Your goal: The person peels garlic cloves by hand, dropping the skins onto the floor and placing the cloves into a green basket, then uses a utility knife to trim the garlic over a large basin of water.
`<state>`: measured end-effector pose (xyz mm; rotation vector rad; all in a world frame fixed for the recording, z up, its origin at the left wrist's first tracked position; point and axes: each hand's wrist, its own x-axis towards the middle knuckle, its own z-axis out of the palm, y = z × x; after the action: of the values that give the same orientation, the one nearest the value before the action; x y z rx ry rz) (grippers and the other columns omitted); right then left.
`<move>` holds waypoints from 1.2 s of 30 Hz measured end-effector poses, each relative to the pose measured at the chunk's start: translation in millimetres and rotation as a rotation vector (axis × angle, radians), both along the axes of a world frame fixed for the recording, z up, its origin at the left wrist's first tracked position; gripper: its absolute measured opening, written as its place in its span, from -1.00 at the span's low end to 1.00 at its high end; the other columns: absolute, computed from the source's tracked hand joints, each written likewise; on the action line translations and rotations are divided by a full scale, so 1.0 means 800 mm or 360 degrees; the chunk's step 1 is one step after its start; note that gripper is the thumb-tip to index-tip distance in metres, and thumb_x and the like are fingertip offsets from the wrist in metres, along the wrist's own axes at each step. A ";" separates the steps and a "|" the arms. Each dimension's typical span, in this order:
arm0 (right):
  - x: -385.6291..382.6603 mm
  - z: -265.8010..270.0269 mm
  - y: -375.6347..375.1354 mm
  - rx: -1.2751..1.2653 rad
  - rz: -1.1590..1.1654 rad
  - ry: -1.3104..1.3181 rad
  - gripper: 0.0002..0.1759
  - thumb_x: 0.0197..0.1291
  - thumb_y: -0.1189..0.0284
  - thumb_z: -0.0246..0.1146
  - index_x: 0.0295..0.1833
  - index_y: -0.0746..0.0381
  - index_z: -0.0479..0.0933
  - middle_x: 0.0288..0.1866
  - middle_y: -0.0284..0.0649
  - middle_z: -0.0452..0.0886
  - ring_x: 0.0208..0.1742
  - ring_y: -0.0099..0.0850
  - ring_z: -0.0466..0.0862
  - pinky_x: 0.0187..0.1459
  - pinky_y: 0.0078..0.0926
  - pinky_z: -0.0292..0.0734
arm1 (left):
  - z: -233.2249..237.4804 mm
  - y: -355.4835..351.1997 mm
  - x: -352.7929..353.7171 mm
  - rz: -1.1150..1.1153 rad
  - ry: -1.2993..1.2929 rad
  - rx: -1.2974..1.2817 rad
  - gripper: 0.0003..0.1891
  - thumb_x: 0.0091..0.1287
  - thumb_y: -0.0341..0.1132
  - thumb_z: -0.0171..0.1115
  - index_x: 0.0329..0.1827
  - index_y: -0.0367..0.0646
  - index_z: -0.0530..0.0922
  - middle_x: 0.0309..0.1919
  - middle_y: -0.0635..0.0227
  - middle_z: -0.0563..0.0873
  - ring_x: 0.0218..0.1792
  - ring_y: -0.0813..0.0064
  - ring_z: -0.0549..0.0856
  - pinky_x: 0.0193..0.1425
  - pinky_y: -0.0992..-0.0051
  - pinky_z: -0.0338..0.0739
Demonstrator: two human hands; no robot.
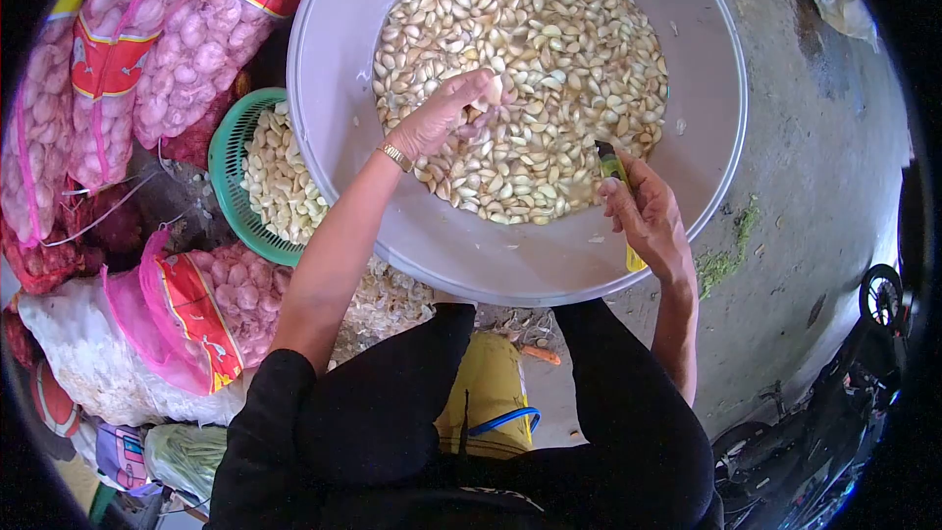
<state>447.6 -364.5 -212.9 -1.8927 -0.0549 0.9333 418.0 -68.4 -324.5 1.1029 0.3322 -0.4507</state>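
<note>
A wide grey-lilac tub (343,0) holds a mass of garlic cloves (530,49), many with skin on, lying in water. Over its left half, my left hand (446,118) pinches a pale garlic clove (493,91) between thumb and fingers; whether more cloves lie in the palm is hidden. My right hand (648,211), above the tub's lower right rim, is closed around a yellow-green utility knife (612,168). Its black front end points up toward the cloves, and the yellow rear end shows below the hand.
A green basket (224,142) of peeled cloves (275,172) stands against the tub's left side. Net sacks of garlic bulbs (201,59) crowd the left. Garlic skins (388,304) lie below the tub. A motorcycle (814,442) is at lower right.
</note>
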 end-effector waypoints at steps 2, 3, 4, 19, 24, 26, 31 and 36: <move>-0.003 -0.003 0.000 0.0009 -0.0032 -0.0016 -0.44 0.39 0.31 0.23 0.37 0.41 0.36 -0.19 -0.23 0.63 -0.31 -0.55 0.56 -0.29 -0.54 0.55 | 0.002 0.004 0.003 0.0010 0.0021 -0.0034 -0.63 0.46 0.04 0.11 -0.06 -0.12 0.56 -0.41 0.52 0.55 -0.49 0.78 0.40 -0.53 0.72 0.24; -0.002 -0.003 0.000 0.0009 -0.0032 -0.0017 -0.44 0.39 0.31 0.23 0.37 0.41 0.36 -0.19 -0.23 0.63 -0.31 -0.55 0.56 -0.29 -0.54 0.55 | 0.002 0.007 0.004 0.0015 0.0042 -0.0069 -0.66 0.46 0.01 0.15 -0.11 -0.09 0.59 -0.37 0.49 0.64 -0.50 0.78 0.43 -0.54 0.73 0.27; -0.002 -0.004 0.000 0.0018 -0.0023 0.0008 -0.44 0.39 0.31 0.23 0.37 0.41 0.36 -0.19 -0.23 0.62 -0.31 -0.55 0.56 -0.29 -0.54 0.55 | 0.003 0.010 0.005 0.0016 0.0041 -0.0069 -0.66 0.46 0.01 0.15 -0.11 -0.09 0.59 -0.37 0.49 0.64 -0.50 0.78 0.43 -0.54 0.73 0.27; 0.000 0.001 0.005 -0.0003 0.0022 -0.0021 -0.48 0.39 0.31 0.23 0.33 0.39 0.40 -0.20 -0.22 0.64 -0.33 -0.54 0.55 -0.30 -0.52 0.52 | 0.013 0.103 0.026 0.1037 0.0114 -0.0223 -0.77 0.45 -0.11 0.22 -0.22 -0.08 0.53 -0.38 0.44 0.55 -0.48 0.68 0.51 -0.64 0.79 0.21; 0.000 -0.002 0.009 -0.0011 0.0049 -0.0047 -0.50 0.38 0.30 0.24 0.30 0.37 0.43 -0.21 -0.21 0.64 -0.33 -0.53 0.57 -0.26 -0.49 0.53 | 0.013 0.105 0.022 0.0893 0.0172 0.0204 -0.73 0.35 -0.06 0.35 -0.34 -0.01 0.53 -0.47 0.51 0.53 -0.53 0.68 0.48 -0.62 0.74 0.24; 0.002 0.002 0.010 -0.0024 0.0098 -0.0040 -0.49 0.38 0.30 0.24 0.30 0.38 0.43 -0.21 -0.20 0.65 -0.32 -0.53 0.58 -0.28 -0.49 0.53 | 0.007 0.106 0.022 0.0829 0.0186 0.0637 -0.72 0.31 -0.07 0.39 -0.38 -0.02 0.54 -0.50 0.52 0.53 -0.53 0.67 0.49 -0.60 0.72 0.27; 0.000 0.000 0.010 -0.0025 0.0065 -0.0011 -0.50 0.38 0.29 0.25 0.30 0.37 0.43 -0.22 -0.20 0.65 -0.32 -0.52 0.59 -0.30 -0.50 0.55 | -0.024 0.118 0.024 0.0689 0.0017 0.1616 -0.73 0.21 -0.11 0.44 -0.44 -0.12 0.64 -0.54 0.43 0.65 -0.50 0.54 0.60 -0.46 0.56 0.44; -0.002 0.000 0.012 0.0015 0.0072 -0.0041 -0.49 0.38 0.28 0.25 0.31 0.35 0.43 -0.23 -0.22 0.65 -0.33 -0.52 0.59 -0.30 -0.51 0.55 | -0.041 0.105 0.024 0.0069 0.0108 0.2267 -0.77 0.21 -0.16 0.29 -0.19 -0.05 0.73 -0.25 0.14 0.78 -0.17 0.08 0.74 -0.06 0.18 0.57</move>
<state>446.2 -354.8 -212.7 -1.9016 -0.1178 0.9381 437.1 15.4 -357.2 2.4525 0.7823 -0.1553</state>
